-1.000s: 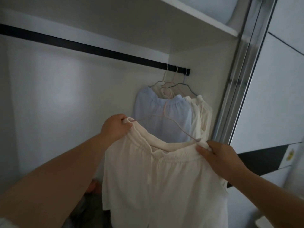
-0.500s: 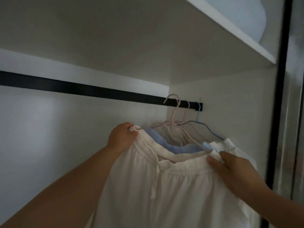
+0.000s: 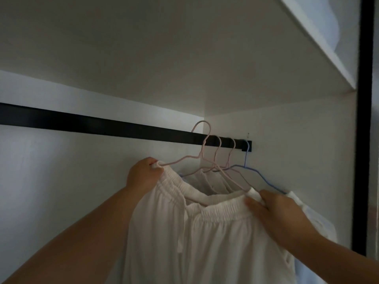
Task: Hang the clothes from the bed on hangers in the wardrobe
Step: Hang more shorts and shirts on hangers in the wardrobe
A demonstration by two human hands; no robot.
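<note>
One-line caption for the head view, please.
Both hands, left and right, lift white trousers on a pink hanger toward the black rail.

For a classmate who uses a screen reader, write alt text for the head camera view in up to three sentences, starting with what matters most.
Two hands hold a white garment by its elastic waistband on a pink hanger, lifting the hook level with a black wardrobe rail. The left hand grips one end, the right hand the other. Three more hangers hang at the rail's right end, under a white shelf.

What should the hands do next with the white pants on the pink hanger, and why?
Probably lower the pink hanger a little so its hook catches the black rail. The hook pokes above the rail, apparently not resting on it, while the left hand and right hand hold the white pants.
</note>
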